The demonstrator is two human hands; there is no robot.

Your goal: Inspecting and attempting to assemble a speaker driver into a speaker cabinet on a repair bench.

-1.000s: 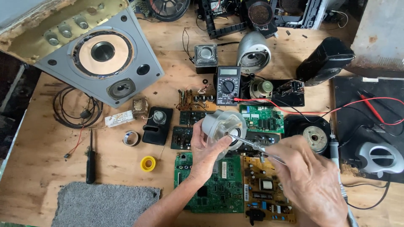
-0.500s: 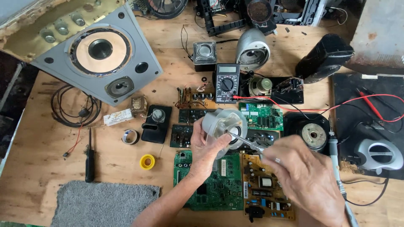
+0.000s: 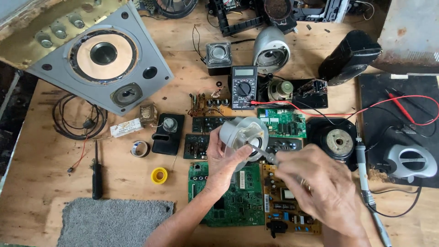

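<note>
We find the left hand (image 3: pixel 222 158) gripping a small grey speaker (image 3: pixel 242 135), held above the green circuit board (image 3: pixel 233 196). The right hand (image 3: pixel 320 187), fingers closed, pinches a screwdriver (image 3: pixel 265 154) whose tip meets the speaker. The wooden desk (image 3: pixel 41 183) is crowded; a yellow tape roll (image 3: pixel 159 175) lies left of the board, a grey mat (image 3: pixel 114 222) beyond it, a white label (image 3: pixel 125 128) above.

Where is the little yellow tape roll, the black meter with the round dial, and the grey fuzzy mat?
Small yellow tape roll (image 3: pixel 159 175), head view, on its ring.
Black meter with round dial (image 3: pixel 243 87), head view, on the dial.
Grey fuzzy mat (image 3: pixel 114 222), head view, on its middle.
</note>
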